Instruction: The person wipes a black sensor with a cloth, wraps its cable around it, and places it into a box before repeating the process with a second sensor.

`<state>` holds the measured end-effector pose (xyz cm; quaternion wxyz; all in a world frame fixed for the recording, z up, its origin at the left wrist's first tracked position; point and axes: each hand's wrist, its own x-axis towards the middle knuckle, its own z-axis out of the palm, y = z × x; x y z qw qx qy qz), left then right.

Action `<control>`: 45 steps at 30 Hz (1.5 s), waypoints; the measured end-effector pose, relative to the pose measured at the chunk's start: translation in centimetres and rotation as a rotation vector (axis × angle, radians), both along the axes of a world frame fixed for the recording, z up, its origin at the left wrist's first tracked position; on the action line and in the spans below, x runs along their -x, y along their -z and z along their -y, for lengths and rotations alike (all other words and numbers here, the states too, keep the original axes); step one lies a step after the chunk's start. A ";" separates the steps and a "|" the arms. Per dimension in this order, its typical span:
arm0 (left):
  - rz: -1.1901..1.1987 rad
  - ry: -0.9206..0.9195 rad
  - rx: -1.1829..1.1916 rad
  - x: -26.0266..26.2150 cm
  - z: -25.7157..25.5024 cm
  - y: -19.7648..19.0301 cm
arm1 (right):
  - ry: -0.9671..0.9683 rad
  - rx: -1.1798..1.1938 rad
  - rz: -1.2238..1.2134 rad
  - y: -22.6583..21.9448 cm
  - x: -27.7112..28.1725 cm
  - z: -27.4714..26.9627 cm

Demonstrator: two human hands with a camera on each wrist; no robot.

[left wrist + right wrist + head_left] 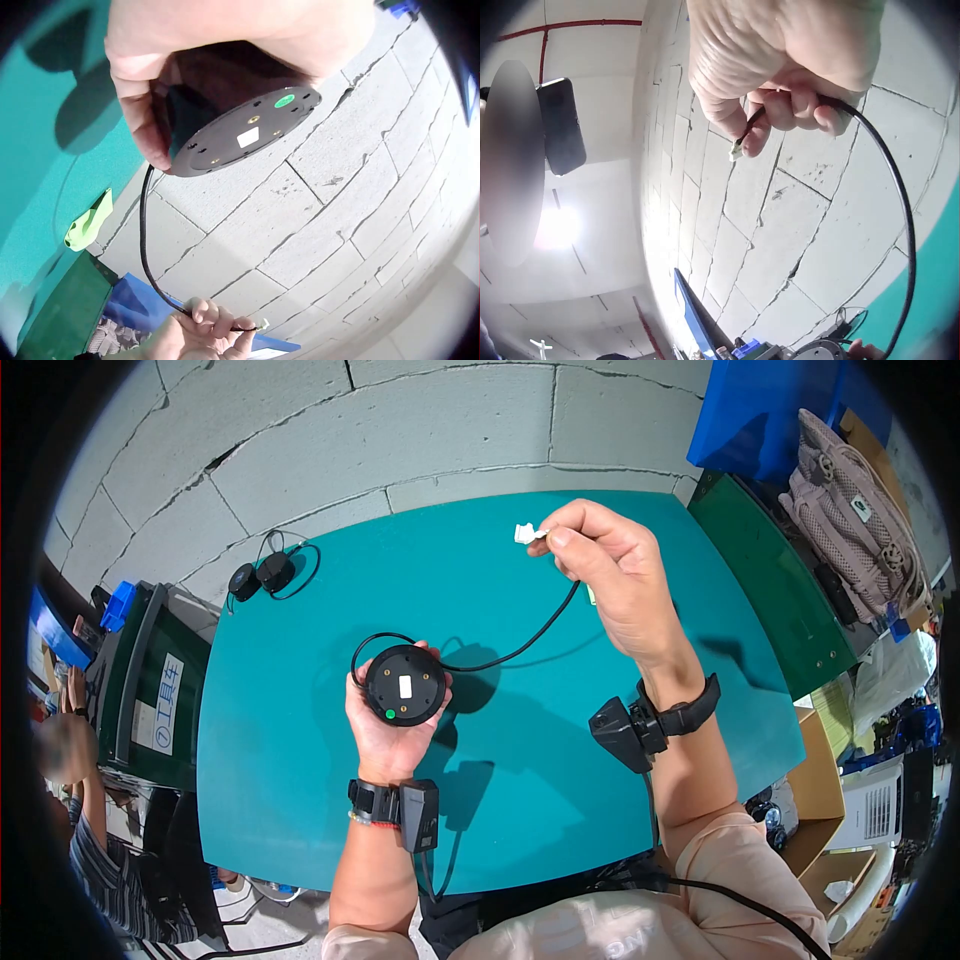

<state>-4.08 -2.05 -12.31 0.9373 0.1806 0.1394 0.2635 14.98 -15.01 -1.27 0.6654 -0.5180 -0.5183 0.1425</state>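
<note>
My left hand (388, 752) grips a round black device (425, 678) from beneath, its flat face with a white label, a green dot sticker and brass-coloured screws turned up. From its side a black cable (535, 637) loops round and runs up to my right hand (612, 568). That hand pinches the cable's end between thumb and fingers, raised over the back of the table. A small white connector (524, 534) sticks out past the fingertips. In the left wrist view, the fingers (139, 112) curl round the device's rim. The right wrist view shows the cable (900, 187) trailing below the right hand.
Two small black round units (274, 571) with a cable lie at the back left of the green table (300, 780). A lime-green item (88, 225) lies on the table. A block wall (450, 420) stands behind. Another person (120, 880) is at the left, a bag (850, 520) at the right.
</note>
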 end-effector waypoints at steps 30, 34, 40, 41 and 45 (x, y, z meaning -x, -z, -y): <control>0.035 -0.007 -0.017 0.1 -0.3 0.2 | -0.005 -0.046 -0.142 1.3 -0.8 -0.4; 0.059 -0.056 -0.012 -0.1 -0.1 -0.1 | -0.031 -0.130 -0.236 2.2 -1.8 -1.2; 0.141 0.043 -0.040 -0.3 -0.2 -0.5 | -0.027 0.012 -0.300 2.2 -1.1 -1.7; 0.136 0.038 -0.039 -0.3 -0.2 -0.6 | -0.058 0.124 -0.182 2.4 -0.8 -1.8; 0.180 0.236 -0.067 -0.6 -0.1 -0.8 | -0.113 0.443 0.110 2.2 0.6 -1.8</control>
